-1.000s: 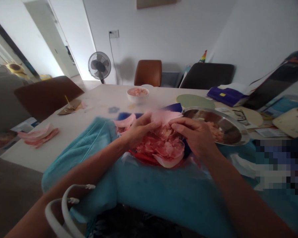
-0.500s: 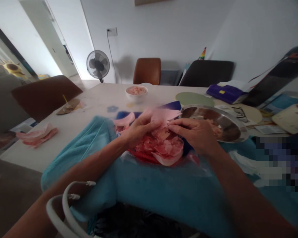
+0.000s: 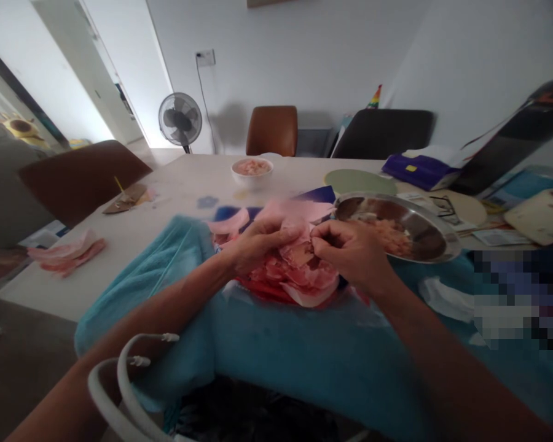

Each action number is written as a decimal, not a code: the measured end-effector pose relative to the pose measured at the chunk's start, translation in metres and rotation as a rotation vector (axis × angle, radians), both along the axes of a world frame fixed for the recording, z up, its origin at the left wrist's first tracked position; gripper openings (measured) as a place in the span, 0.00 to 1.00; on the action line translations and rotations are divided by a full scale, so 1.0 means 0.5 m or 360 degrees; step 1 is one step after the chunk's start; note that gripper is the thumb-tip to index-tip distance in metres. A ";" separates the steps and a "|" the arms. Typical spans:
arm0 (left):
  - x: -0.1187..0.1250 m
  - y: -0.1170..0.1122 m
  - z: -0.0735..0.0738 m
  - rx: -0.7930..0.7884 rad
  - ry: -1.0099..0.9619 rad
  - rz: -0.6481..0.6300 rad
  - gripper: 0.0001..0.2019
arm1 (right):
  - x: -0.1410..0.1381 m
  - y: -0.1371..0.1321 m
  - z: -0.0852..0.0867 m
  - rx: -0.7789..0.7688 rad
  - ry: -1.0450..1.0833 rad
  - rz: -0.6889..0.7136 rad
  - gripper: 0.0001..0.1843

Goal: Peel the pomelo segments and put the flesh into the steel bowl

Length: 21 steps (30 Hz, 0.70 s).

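Note:
My left hand [image 3: 265, 240] grips a pomelo segment [image 3: 301, 253], thumb on top; pale pink membrane surrounds its tan-orange flesh. At the segment's right edge, my right hand [image 3: 345, 242] has its thumb and forefinger pinched together on the membrane. Beneath both hands lies a heap of pink pomelo peel [image 3: 309, 297] and membrane scraps, on a red and blue plastic bag [image 3: 320, 195]. Just right of my right hand, a steel bowl [image 3: 435, 236] contains loose pinkish pulp [image 3: 391, 238].
A teal cloth [image 3: 267, 344] drapes the table's near edge. Farther back stands a white bowl [image 3: 252, 179] of pink pulp. More peel [image 3: 69, 253] lies at left. A green mat [image 3: 360, 182], glasses [image 3: 445, 210] and purple tissue pack [image 3: 417, 170] are at right. White cables [image 3: 120, 380] hang near my left forearm.
My right fingers have curled in and shifted slightly down, and more of the segment's tan flesh shows. My left hand keeps its hold. The view has shifted slightly.

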<state>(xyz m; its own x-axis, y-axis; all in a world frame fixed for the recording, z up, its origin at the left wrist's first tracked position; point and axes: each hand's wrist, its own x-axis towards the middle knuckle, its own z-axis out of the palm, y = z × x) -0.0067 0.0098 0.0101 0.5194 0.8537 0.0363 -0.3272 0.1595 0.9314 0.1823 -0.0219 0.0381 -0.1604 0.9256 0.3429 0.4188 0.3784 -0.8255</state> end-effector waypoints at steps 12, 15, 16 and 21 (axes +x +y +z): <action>-0.018 0.012 0.000 -0.0144 -0.0201 -0.0135 0.19 | -0.032 0.003 -0.023 -0.0623 0.0896 0.0076 0.09; -0.007 0.004 0.008 -0.0055 -0.0114 -0.0066 0.23 | -0.028 0.003 -0.025 -0.0313 0.0633 -0.0079 0.05; -0.004 0.001 0.010 -0.0013 -0.0051 -0.0034 0.24 | -0.028 0.002 -0.026 -0.0222 0.0526 -0.0095 0.04; 0.002 0.000 0.006 0.0164 0.0163 0.0040 0.20 | -0.038 -0.001 -0.029 -0.0303 0.0513 -0.0092 0.05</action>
<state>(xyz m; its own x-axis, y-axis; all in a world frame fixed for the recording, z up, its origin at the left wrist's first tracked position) -0.0058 0.0096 0.0130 0.5036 0.8609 0.0721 -0.2320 0.0543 0.9712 0.1632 -0.0226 0.0236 -0.0179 0.9819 0.1884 0.1425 0.1890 -0.9716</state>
